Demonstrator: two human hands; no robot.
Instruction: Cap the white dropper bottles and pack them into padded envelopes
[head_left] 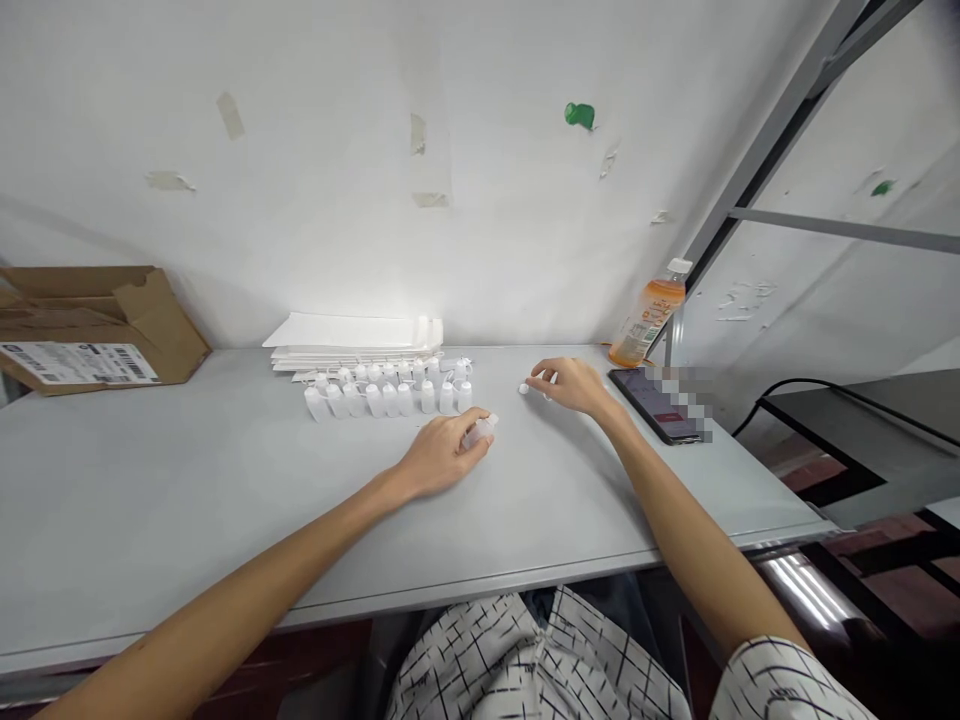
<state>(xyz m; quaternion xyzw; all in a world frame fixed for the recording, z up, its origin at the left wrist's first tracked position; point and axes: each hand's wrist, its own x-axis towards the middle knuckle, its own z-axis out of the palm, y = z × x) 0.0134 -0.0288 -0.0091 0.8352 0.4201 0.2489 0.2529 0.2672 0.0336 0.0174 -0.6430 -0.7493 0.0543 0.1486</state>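
My left hand is closed around a small translucent white bottle just above the table, its fingers and thumb on the bottle's sides. To the right, my right hand hovers low with its fingers bent, beside a small white cap that lies on the table. Whether anything is between its fingertips is too small to tell. Several small white squeeze bottles stand upright in rows behind and left of my left hand.
Behind the bottles lies a stack of white flat sheets. An open cardboard box sits at the far left. At the right are an orange drink bottle, a phone and a metal frame. The grey table meets a white wall.
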